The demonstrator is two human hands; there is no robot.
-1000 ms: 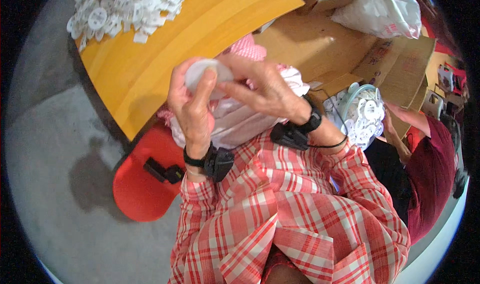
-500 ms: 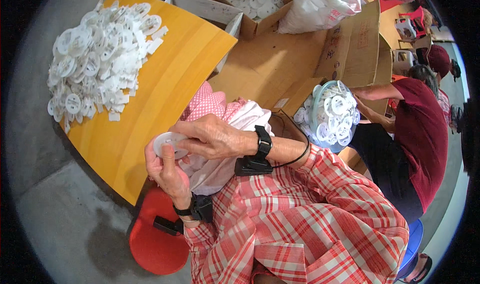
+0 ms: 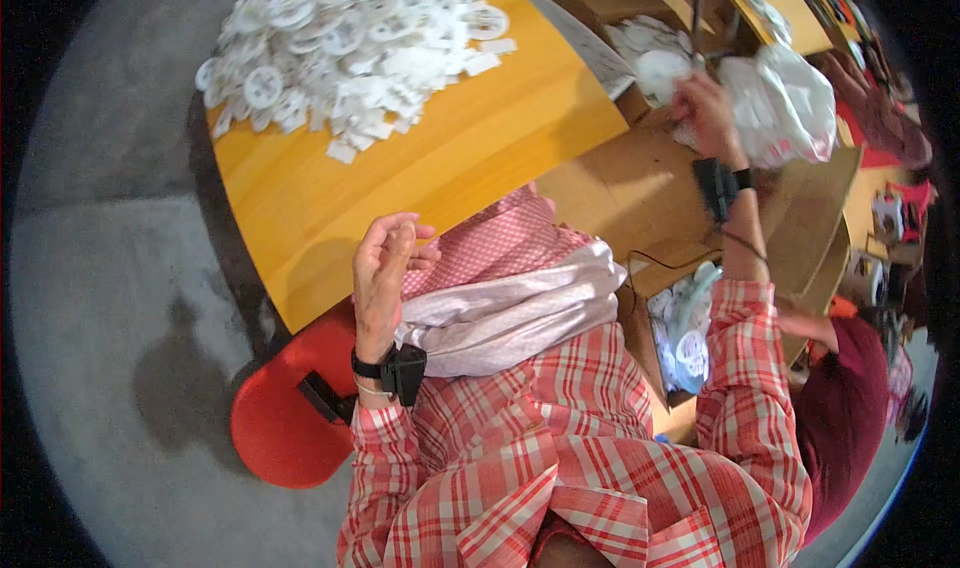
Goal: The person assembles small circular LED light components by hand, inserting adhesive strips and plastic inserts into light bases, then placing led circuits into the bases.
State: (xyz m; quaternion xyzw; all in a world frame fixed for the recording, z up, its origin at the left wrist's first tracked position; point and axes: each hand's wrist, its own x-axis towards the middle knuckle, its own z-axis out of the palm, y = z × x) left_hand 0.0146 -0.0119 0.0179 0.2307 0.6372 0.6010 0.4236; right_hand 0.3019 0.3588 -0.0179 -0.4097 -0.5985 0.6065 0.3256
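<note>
My left hand [image 3: 385, 273] is over the near edge of the yellow table, its fingers loosely bent and apart, with nothing seen in them. Far to the right, my outstretched right hand [image 3: 707, 116] is at a cardboard box of white plastic discs [image 3: 642, 36]. One round white disc [image 3: 661, 74] shows just beyond its fingertips; motion blur hides whether the fingers touch it. A big heap of white discs and small flat pieces [image 3: 350, 43] covers the far part of the yellow table [image 3: 480, 153].
A white plastic bag [image 3: 785, 103] stands beside the box. Nearer me, a container of white discs [image 3: 690, 343] sits by my right sleeve. A person in a dark red top [image 3: 850, 408] works at the right. A red stool [image 3: 285, 418] is at lower left.
My hands have parted. The right one has swung far right to the box, and the white disc both held is gone from my left hand. The view has shifted, too.
</note>
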